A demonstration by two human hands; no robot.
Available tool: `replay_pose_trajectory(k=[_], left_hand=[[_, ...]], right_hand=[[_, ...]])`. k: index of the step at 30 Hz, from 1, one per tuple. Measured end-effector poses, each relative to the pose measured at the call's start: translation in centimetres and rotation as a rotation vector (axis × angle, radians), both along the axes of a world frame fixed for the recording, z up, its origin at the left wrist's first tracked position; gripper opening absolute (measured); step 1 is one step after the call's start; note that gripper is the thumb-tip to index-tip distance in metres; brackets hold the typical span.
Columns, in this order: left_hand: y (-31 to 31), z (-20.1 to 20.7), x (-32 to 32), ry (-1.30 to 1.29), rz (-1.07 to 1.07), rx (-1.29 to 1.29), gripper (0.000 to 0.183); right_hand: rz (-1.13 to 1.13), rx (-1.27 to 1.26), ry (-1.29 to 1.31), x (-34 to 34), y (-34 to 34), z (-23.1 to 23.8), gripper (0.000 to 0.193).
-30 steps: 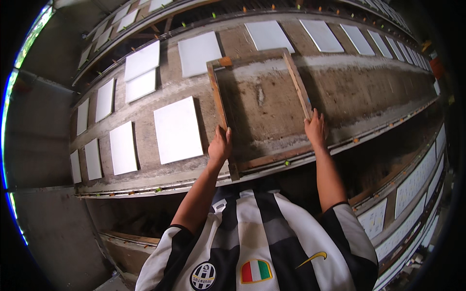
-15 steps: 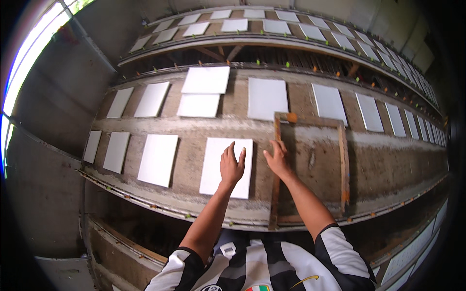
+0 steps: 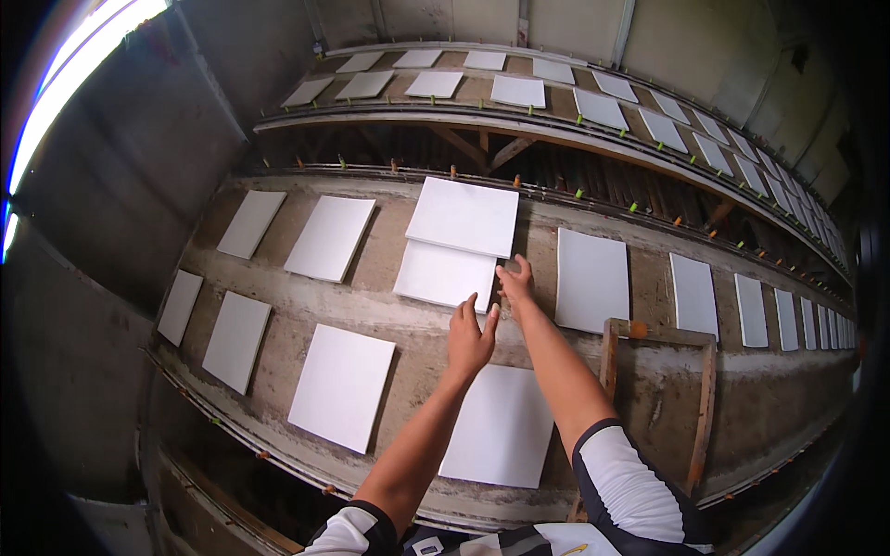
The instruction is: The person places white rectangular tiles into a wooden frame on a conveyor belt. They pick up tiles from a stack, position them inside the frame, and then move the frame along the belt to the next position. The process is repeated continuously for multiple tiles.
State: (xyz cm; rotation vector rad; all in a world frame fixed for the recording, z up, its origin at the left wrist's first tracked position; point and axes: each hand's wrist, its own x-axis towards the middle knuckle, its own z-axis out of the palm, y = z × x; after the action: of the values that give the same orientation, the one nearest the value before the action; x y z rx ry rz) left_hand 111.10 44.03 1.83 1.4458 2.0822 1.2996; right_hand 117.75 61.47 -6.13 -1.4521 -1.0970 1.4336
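Two white rectangular panels lie overlapped in the middle of the table, the upper panel [image 3: 462,215] covering the far part of the lower panel [image 3: 445,273]. My right hand [image 3: 517,282] is at the right edge of the lower panel, thumb and fingers apart and curved; whether it touches that edge I cannot tell. By the near right corner of the same panel is my left hand [image 3: 472,341], fingers extended, holding nothing. Below my hands lies another white panel [image 3: 501,426], partly shadowed by my arms.
A wooden frame [image 3: 706,389] lies on the table [image 3: 278,310] to the right. More white panels [image 3: 341,385] stand in rows left and right. Behind is a raised shelf [image 3: 371,113] with several white panels and small coloured pegs along its edge. A wall [image 3: 102,176] closes the left side.
Both hands have moved from around the near panel and the frame's left side to the overlapped pair. The view has shifted, so the table appears lower.
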Motion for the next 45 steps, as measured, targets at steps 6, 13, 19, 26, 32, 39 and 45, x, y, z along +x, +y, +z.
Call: replay_pose_trajectory(k=[6, 13, 19, 26, 32, 39, 45], left_hand=[[-0.6, -1.2, -2.6, -0.021, -0.011, -0.011, 0.056], [-0.3, -2.7, -3.9, -0.342, 0.098, 0.061, 0.049], [1.1, -1.0, -1.8, -0.829, 0.073, 0.095, 0.07], [0.5, 1.4, 4.1, -1.091, 0.093, 0.337, 0.055], [-3.3, 5.0, 12.8, -1.047, 0.036, 0.502, 0.042], [-5.9, 5.9, 21.3, -0.974, -0.169, 0.327, 0.037], [-7.4, 8.0, 30.5, -1.097, -0.282, 0.302, 0.033]], right_hand=[[-0.048, -0.053, 0.062, -2.5, 3.2, 1.1, 0.053], [-0.338, -0.126, 0.446, -2.7, 3.3, 2.2, 0.056], [-0.081, -0.083, 0.627, 3.3, -1.8, 3.4, 0.023], [0.166, -0.1, 0.737, 11.9, -10.1, 7.4, 0.019], [0.26, 0.074, 0.372, 22.9, -14.2, 9.7, 0.039], [-0.015, 0.586, -0.195, 39.2, -14.8, 16.3, 0.083], [-0.058, 0.33, 0.115, 48.5, -19.5, 18.7, 0.059]])
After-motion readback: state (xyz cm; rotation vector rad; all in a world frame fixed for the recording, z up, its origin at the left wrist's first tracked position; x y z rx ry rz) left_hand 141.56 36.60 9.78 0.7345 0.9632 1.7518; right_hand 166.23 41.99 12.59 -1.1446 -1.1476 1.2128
